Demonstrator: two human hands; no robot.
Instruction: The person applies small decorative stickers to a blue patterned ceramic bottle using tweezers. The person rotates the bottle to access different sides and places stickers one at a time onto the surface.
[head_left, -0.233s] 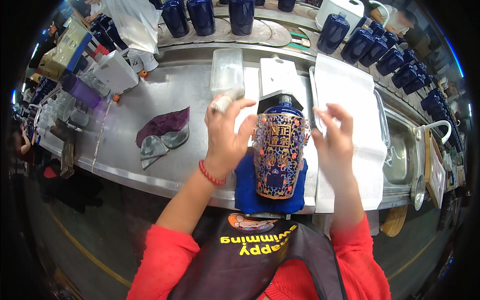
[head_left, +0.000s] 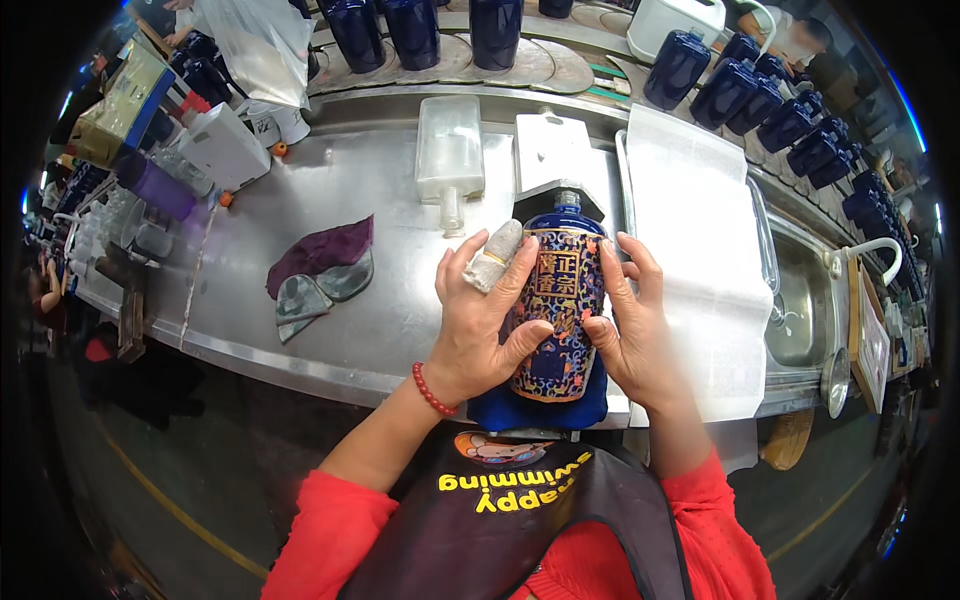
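A dark blue ceramic bottle (head_left: 558, 300) with an ornate patterned label lies neck-away on a blue cloth (head_left: 540, 408) at the near edge of the steel counter (head_left: 330, 190). My left hand (head_left: 480, 320) presses on the bottle's left side, thumb across the label; its index finger wears a taped wrap. My right hand (head_left: 630, 325) grips the right side, fingers spread along the label's edge. A red bead bracelet sits on my left wrist.
A purple and grey rag (head_left: 320, 268) lies left of my hands. Two flat clear plastic bottles (head_left: 450, 150) lie behind, a white sheet (head_left: 700, 240) to the right, a sink (head_left: 800, 300) beyond it. Several dark blue bottles (head_left: 760, 95) line the back shelf.
The bottle has come down toward the cloth and both hands have closed in on its label. My left hand moved from the bottle's neck side onto its front.
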